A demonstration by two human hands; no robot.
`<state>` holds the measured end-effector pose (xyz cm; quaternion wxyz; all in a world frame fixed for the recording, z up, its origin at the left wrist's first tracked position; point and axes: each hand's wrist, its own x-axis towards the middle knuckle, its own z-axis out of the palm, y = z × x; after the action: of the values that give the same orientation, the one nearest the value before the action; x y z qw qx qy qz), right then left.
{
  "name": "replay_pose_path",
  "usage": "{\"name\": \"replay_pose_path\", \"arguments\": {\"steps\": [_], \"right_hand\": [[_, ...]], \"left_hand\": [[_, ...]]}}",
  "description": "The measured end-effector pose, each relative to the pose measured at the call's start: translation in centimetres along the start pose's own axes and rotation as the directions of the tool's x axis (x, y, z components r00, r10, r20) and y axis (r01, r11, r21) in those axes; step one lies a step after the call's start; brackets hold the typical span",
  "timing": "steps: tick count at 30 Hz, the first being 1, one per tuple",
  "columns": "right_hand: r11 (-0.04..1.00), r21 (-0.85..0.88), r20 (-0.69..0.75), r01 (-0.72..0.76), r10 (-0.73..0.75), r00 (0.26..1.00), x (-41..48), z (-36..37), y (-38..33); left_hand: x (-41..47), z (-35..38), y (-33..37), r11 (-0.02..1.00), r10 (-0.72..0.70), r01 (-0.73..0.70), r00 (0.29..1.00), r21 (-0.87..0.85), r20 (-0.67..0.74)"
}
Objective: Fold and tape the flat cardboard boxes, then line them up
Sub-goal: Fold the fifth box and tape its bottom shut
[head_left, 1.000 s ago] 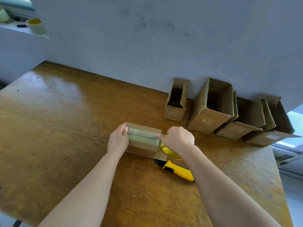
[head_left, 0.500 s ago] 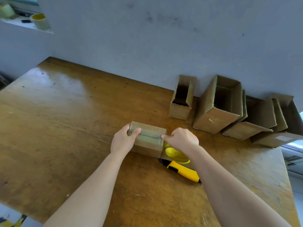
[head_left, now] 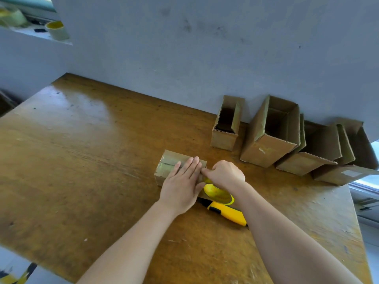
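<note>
I had the wooden table (head_left: 82, 171) under me, pushed against a grey wall. Along that wall at the right stood the row of open-topped boxes (head_left: 268, 148), four as far as I could count, and the two furthest right were leaning into each other.

The small box (head_left: 170, 167) I was working on lay on its side near the table's middle, well short of the row. Its flaps were closed and a shiny strip ran along the seam.

My left hand (head_left: 182, 185) lay flat on its top, fingers straight and together, pressing down. My right hand (head_left: 226, 174) was curled at the box's right end, forefinger tip against the edge. I could not tell whether it gripped anything or only pinched tape.

Just under that wrist sat the yellow tape roll (head_left: 218, 193), touching the box. The yellow knife (head_left: 227, 215) lay beside it, nearer to me.

I judged the box light and hollow. It looked stiff along its folds but soft in the middle of each panel, and likely to slide on the polished wood. I would hold it by the two short ends, near the corners.
</note>
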<state>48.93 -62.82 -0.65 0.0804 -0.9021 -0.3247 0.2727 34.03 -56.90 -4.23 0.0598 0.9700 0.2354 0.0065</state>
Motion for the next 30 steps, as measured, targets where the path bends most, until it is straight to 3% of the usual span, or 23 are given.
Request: {"name": "replay_pose_path", "arguments": {"steps": [6, 10, 13, 18, 22, 26, 30], "right_hand": [[1.0, 0.021, -0.009, 0.009, -0.009, 1.0, -0.4, 0.5, -0.4], [1.0, 0.018, 0.002, 0.006, -0.006, 1.0, -1.3, 0.9, -0.8], [0.994, 0.107, 0.071, 0.034, -0.042, 0.997, -1.6, 1.8, -1.4], [0.862, 0.507, 0.271, 0.016, -0.177, 0.946, -3.3, 2.5, -3.7], [0.742, 0.664, 0.422, -0.096, -0.265, 0.867, -4.5, 4.0, -4.8], [0.729, 0.685, 0.324, -0.002, -0.302, 0.897, -6.1, 6.4, -5.2], [0.804, 0.595, 0.255, 0.011, -0.201, 0.946, -6.1, 6.9, -5.4]], "left_hand": [[-0.7, -1.0, -4.3, 0.964, -0.261, 0.259, 0.965, 0.065, 0.035], [-0.4, -1.3, -4.5, 0.941, -0.339, 0.337, 0.939, 0.043, 0.058], [-0.2, -2.2, -5.2, 0.934, -0.357, 0.354, 0.931, 0.05, 0.078], [0.0, -3.9, -6.0, 0.924, -0.382, 0.382, 0.924, -0.015, 0.0], [0.7, -3.8, -7.6, 0.899, -0.392, 0.425, 0.889, -0.103, 0.237], [0.4, -2.8, -8.7, 0.925, -0.348, 0.375, 0.9, -0.061, 0.261], [0.3, -2.7, -9.2, 0.932, -0.322, 0.353, 0.909, -0.077, 0.266]]}}
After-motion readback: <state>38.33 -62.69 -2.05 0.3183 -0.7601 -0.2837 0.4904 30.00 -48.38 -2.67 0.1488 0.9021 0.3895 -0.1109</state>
